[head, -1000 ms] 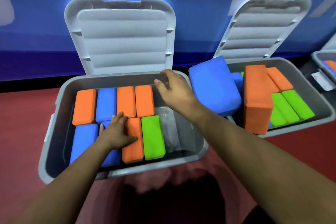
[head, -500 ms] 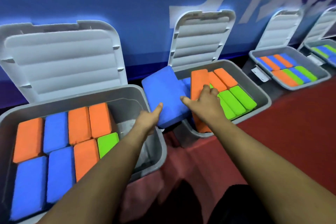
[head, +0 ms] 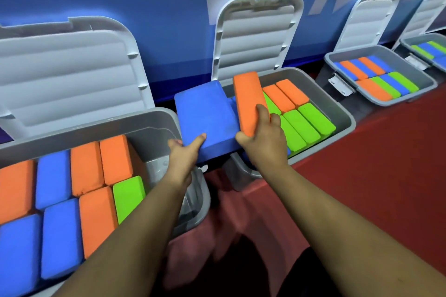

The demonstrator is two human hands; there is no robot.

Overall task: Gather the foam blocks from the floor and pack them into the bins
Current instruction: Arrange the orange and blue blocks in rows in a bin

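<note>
A big blue foam block [head: 205,116] lies tilted across the gap between the left bin [head: 154,123] and the middle bin [head: 342,113]. My left hand [head: 183,154] grips its near left corner, thumb on top. My right hand [head: 263,142] is closed on an orange foam block [head: 248,101], lifted and tilted over the middle bin's left end. The left bin holds orange, blue and green blocks laid flat, with bare floor at its right end. In the middle bin lie orange and green blocks.
Two more grey bins [head: 381,72] [head: 427,50] with coloured blocks stand further right. All the lids [head: 72,75] lean open against the blue wall. Red floor [head: 386,164] runs in front of the bins.
The view swung right from the left bin. My left hand left the blocks there and took the blue block's corner. My right hand closed on the orange block and raised it.
</note>
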